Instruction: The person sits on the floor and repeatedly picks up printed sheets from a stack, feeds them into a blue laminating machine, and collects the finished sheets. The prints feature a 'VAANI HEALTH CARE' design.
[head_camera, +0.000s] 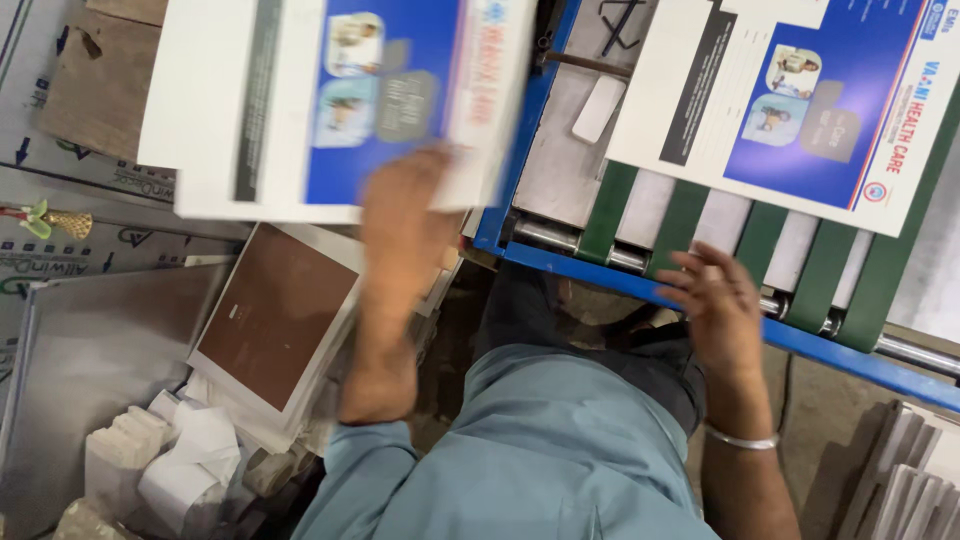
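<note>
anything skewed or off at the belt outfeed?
The blue-and-white printed sheet on the green belts lies askew, turned to the belt lines, a corner overhanging the right edge. The left hand holds another printed sheet, motion-blurred. The right hand hovers empty.

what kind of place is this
Likely a print or packaging workshop: a machine's green conveyor belts carry a printed blue-and-white sheet, the left hand lifts another printed sheet, and paper stacks sit below.

2 printed blue-and-white sheets (340, 100) (800, 100), 2 bare hands (405, 215) (715, 305), 5 green conveyor belts (610, 215), 1 brown-faced board (275, 315) and 1 silver bangle (742, 440) fill a print-shop bench.
</note>
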